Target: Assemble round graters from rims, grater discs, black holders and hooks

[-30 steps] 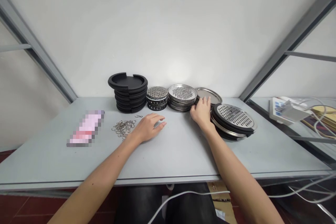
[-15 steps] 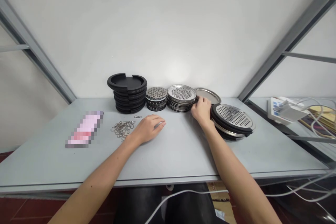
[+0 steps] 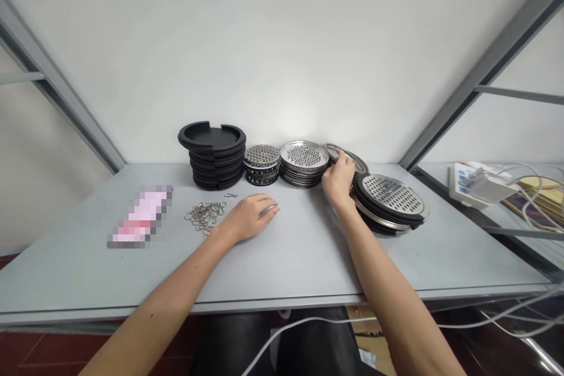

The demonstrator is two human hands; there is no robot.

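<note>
My right hand (image 3: pixel 338 179) grips the near edge of a plain steel ring plate (image 3: pixel 352 158) and tilts it up off its stack at the back of the grey table (image 3: pixel 286 258). My left hand (image 3: pixel 249 215) lies flat on the table, fingers apart, holding nothing, just right of a small heap of metal clips (image 3: pixel 205 212). Left of the plate stand a stack of perforated steel discs (image 3: pixel 305 162) and a smaller stack of mesh discs (image 3: pixel 262 164). To the right lies a pile of black-rimmed perforated discs (image 3: pixel 390 201).
A stack of black round trays (image 3: pixel 212 153) stands at the back left. A pink blurred packet (image 3: pixel 140 215) lies at the left. Grey frame posts (image 3: pixel 480 70) flank the table. A white device with cables (image 3: pixel 478 185) sits on the shelf to the right.
My right hand has closed on the plain steel plate's edge and lifted that side, so the plate now tilts. My left hand has stayed put.
</note>
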